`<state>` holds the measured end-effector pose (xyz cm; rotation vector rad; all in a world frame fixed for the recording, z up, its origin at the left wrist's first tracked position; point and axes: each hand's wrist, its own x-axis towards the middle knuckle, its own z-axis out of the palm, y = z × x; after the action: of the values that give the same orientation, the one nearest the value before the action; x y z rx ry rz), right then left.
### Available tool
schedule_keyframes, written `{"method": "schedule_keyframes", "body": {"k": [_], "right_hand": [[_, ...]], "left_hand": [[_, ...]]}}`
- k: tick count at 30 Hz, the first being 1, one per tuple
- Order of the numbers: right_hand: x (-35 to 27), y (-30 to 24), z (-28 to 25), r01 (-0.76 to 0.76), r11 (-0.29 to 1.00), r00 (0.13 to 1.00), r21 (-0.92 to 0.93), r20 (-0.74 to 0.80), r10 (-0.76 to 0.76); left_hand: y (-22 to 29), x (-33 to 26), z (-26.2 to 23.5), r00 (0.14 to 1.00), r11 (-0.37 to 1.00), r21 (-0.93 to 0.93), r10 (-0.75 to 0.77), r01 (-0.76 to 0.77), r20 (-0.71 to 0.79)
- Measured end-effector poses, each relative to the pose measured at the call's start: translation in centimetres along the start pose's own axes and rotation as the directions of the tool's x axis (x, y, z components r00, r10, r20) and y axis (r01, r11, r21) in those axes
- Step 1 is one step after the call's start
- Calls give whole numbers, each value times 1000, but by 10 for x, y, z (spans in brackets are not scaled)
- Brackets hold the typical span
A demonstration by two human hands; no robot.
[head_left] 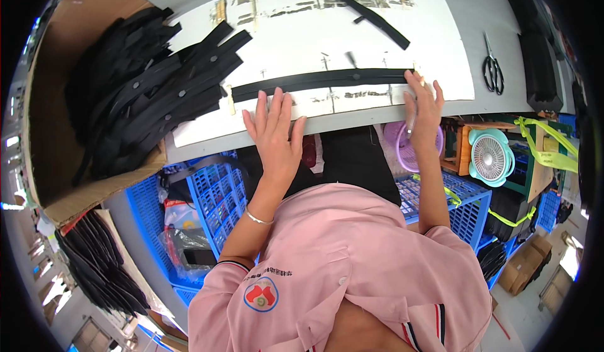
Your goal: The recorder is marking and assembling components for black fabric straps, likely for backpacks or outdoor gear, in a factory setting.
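A long black strap lies across the white board, a round dark spot near its middle. The spread fingers of my left hand rest at its lower edge, toward the left end; that hand is open and holds nothing. At the right end, the fingertips of my right hand touch the strap. A slim silvery pen-like thing shows between its thumb and palm, partly hidden. Beyond, another black strap lies slantwise on the board. A heap of black straps spills onto the board's left side.
An open cardboard box on the left holds more straps. Black-handled scissors lie on the grey table at right, beside dark blocks. Below the edge are blue crates, a purple basket and a turquoise fan.
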<state>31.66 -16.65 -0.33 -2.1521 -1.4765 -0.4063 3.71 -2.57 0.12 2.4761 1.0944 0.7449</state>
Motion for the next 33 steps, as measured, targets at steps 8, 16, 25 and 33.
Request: {"method": "schedule_keyframes", "body": {"k": [8, 16, 25, 33], "right_hand": [[-3, 0, 8, 16, 998, 999, 53, -42, -13], [-1, 1, 6, 9, 1000, 999, 15, -41, -9], [42, -100, -1, -361, 713, 932, 601, 231, 278], [79, -183, 69, -397, 427, 909, 813, 411, 63]], "left_hand": [[-30, 2, -17, 997, 994, 74, -73, 75, -33], [-35, -9, -21, 994, 986, 130, -110, 108, 7], [-39, -10, -21, 995, 988, 111, -103, 104, -15], [-36, -8, -21, 992, 988, 93, -124, 123, 0]]}}
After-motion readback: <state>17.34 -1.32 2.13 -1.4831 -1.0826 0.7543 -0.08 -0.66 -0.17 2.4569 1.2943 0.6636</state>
